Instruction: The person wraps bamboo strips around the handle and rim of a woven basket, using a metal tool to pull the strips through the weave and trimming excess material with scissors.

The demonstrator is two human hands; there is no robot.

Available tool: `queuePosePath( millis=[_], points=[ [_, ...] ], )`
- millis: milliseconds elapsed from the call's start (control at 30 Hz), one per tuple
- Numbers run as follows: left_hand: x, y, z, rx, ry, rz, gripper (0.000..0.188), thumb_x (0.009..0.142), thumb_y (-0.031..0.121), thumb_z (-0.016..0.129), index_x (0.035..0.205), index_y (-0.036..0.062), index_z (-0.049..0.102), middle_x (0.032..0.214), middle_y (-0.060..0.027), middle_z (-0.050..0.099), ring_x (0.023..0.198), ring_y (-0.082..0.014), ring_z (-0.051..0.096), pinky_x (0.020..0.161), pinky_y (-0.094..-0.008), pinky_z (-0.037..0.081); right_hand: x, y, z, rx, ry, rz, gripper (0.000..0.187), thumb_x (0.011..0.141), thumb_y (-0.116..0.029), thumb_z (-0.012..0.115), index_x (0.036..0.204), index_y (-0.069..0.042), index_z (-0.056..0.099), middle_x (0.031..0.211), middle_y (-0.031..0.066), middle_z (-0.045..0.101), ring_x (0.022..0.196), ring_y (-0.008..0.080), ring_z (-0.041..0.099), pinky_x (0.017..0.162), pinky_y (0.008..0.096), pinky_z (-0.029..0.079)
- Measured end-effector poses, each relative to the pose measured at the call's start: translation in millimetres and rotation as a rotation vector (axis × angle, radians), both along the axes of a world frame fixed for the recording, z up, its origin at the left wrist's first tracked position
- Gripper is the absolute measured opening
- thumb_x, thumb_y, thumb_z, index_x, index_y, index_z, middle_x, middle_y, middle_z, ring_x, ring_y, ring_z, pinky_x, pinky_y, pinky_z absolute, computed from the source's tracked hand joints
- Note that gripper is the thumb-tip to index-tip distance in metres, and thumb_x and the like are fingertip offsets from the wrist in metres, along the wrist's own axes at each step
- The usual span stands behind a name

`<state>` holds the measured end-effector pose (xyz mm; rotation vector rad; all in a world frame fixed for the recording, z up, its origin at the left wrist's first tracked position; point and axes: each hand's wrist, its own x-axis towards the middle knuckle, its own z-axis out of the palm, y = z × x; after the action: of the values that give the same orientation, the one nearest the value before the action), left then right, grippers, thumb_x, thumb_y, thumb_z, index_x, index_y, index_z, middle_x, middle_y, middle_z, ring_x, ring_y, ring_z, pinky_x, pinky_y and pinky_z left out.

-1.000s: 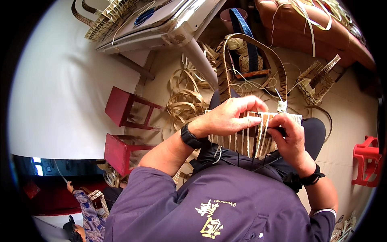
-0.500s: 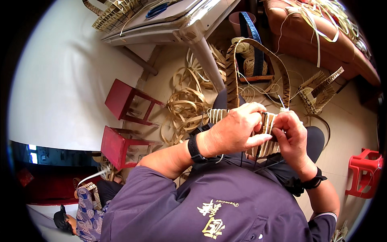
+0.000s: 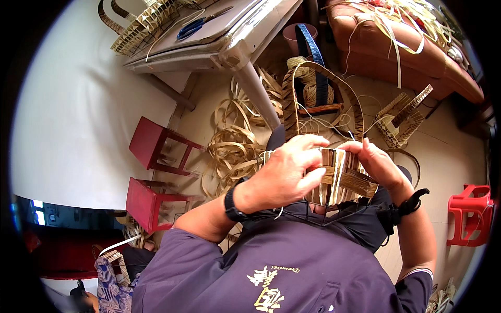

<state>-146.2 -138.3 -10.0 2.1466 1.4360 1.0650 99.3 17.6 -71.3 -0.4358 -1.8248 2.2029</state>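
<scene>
A half-woven basket of tan and brown strips rests in my lap, tilted so a woven side shows. Its dark wire frame sticks out bare along the lower edge, and a tall arched handle wrapped in brown strip rises beyond my hands. My left hand is closed over the basket's left part, thumb on the near face and fingers bent across the rim. At the right corner, my right hand holds the rim, thumb raised and fingers partly hidden behind the weave.
Loose strip coils lie on the floor beside two dark red stools. Blue scissors lie on the table. A dark-handled basket holds cord; another small basket stands farther right. A red plastic stool and a patterned sleeve flank me.
The basket has been tipped so that more of its woven side and bare wire show. My right hand has shifted from the front face to the right corner. The whole view has moved slightly.
</scene>
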Motion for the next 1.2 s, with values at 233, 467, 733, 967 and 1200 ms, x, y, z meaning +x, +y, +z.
queuePosePath(
  millis=[233,467,733,967,1200],
  points=[
    [-51.0,-18.2,30.7,-0.466,-0.454,0.043,0.023,0.098,0.010,0.067,0.077,0.0019,0.060,0.122,-0.0187,0.074,0.103,-0.0167,0.065,0.091,-0.0308,0.050,6.6,15.8,14.1,-0.073,0.112,0.226,0.102,0.081,-0.050,0.091,0.157,0.004,0.050,0.151,0.0125,0.060,0.143,0.0228,0.053,0.125,0.0387,0.034],
    [-77.4,-40.5,43.4,-0.504,-0.727,0.165,0.029,0.092,0.018,0.067,0.070,0.0054,0.054,0.116,-0.0225,0.075,0.102,-0.0205,0.065,0.096,-0.0347,0.047,10.6,13.2,14.0,0.161,0.102,0.255,0.103,0.072,-0.017,0.100,0.161,-0.005,0.049,0.154,0.0101,0.058,0.146,0.0239,0.051,0.125,0.0405,0.037],
    [-86.5,-44.1,44.1,-0.353,-0.883,0.096,0.026,0.089,0.017,0.067,0.070,0.0051,0.054,0.114,-0.0223,0.075,0.099,-0.0189,0.065,0.095,-0.0333,0.048,2.8,-6.9,-2.4,0.349,-0.010,0.011,0.067,0.087,-0.009,0.089,0.148,-0.005,0.061,0.133,0.0067,0.068,0.129,0.0191,0.062,0.115,0.0375,0.048],
    [-82.9,-29.2,13.6,-0.262,-1.067,-0.255,0.039,0.098,0.036,0.068,0.075,0.0051,0.060,0.109,-0.0218,0.071,0.088,-0.0237,0.065,0.082,-0.0367,0.054,-0.3,-15.1,-11.7,0.197,-0.005,-0.081,0.045,0.096,-0.008,0.082,0.137,0.000,0.063,0.122,0.0008,0.067,0.116,0.0096,0.063,0.106,0.0291,0.051],
    [-46.0,13.4,-51.7,-0.471,-0.378,0.023,0.026,0.105,0.011,0.071,0.128,-0.0001,0.068,0.128,-0.0114,0.070,0.112,-0.0189,0.073,0.099,-0.0325,0.058,20.2,-9.4,-34.6,-0.207,0.125,-0.189,0.044,0.088,-0.005,0.087,0.128,0.002,0.068,0.115,0.0049,0.076,0.107,0.0130,0.070,0.100,0.0305,0.055]
  ],
)
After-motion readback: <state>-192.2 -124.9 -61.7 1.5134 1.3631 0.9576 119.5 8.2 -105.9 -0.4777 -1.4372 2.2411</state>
